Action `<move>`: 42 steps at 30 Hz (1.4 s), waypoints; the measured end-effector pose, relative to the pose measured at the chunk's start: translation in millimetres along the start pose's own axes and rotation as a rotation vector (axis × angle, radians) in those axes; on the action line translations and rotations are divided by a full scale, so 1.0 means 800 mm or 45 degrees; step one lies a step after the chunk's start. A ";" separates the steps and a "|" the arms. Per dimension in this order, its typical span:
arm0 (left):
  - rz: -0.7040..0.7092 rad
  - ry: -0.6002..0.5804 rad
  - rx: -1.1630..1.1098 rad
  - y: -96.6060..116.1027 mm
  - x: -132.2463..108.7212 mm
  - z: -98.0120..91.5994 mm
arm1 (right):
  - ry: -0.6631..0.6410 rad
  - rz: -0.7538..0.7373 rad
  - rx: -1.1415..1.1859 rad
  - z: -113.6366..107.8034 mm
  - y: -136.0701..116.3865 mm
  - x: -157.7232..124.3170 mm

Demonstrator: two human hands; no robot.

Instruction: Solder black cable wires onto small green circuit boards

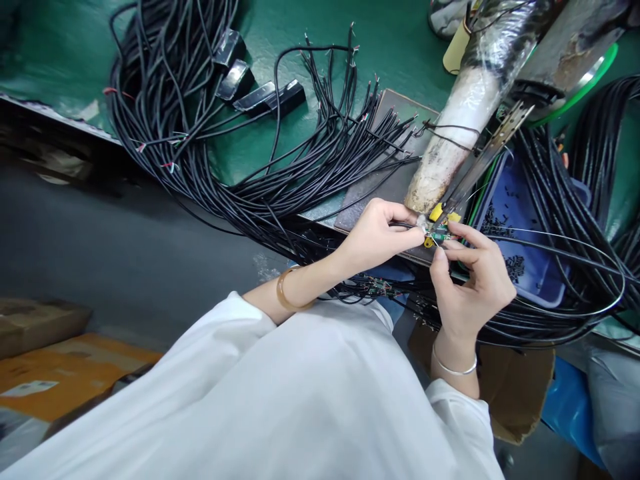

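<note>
Both hands meet at the near edge of the green counter (pixel 410 40), just under the tip of a large wrapped tool (pixel 465 113) that slants down from the far right. The left hand (pixel 377 233) is closed in a pinch, thumb and forefinger gripping a thin black wire that leads into a small green circuit board (pixel 439 233). The right hand (pixel 470 280) is also curled in, its thumb and forefinger closed on the near right side of the same board, with the other fingers folded beneath. The board sits between the two hands, right at the tool's tip, with small yellow parts (pixel 437 212) touching it above and on its left.

A thin metal strip (pixel 495 143) runs alongside the wrapped tool down toward the board. To the right, a blue tray (pixel 537 270) holds many tiny black pieces, and loops of black cable cross over it. A broad fan of black cables (pixel 300 160) with stripped ends spreads over the counter to the left and far side, lying partly on a dark mat (pixel 367 193). Several black rectangular housings (pixel 260 93) lie at the far left among the cables. More small boards on wires (pixel 380 287) hang just below the counter edge, near the left wrist, which wears a bangle (pixel 287 297). Cardboard boxes (pixel 45 360) rest on the floor at the near left.
</note>
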State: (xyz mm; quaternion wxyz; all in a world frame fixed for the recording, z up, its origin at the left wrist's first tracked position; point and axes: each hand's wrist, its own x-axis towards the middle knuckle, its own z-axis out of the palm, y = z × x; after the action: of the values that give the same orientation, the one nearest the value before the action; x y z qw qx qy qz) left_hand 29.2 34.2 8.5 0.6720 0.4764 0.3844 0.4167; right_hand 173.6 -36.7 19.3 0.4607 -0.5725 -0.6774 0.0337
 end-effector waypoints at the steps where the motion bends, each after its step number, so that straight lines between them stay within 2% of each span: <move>1: 0.006 0.006 0.007 0.000 0.000 0.000 | 0.003 0.002 -0.001 0.000 -0.001 0.000; 16: 0.102 0.033 0.199 -0.015 -0.005 -0.007 | -0.054 0.127 0.105 -0.004 0.002 -0.004; 28: 0.138 0.077 0.168 -0.005 -0.003 -0.002 | -0.003 0.100 0.117 -0.001 0.000 0.001; 35: 0.132 0.055 0.189 -0.007 -0.004 -0.003 | -0.057 0.154 0.138 -0.004 0.001 -0.002; 42: 0.122 0.039 0.170 -0.007 -0.005 0.000 | -0.053 0.129 0.085 -0.003 0.002 -0.002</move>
State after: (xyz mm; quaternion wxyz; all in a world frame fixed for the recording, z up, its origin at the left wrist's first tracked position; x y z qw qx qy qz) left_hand 28.9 29.5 3.6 0.6121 0.5316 0.3985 0.4289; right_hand 176.7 -38.6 19.0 0.4631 -0.5894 -0.6556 0.0914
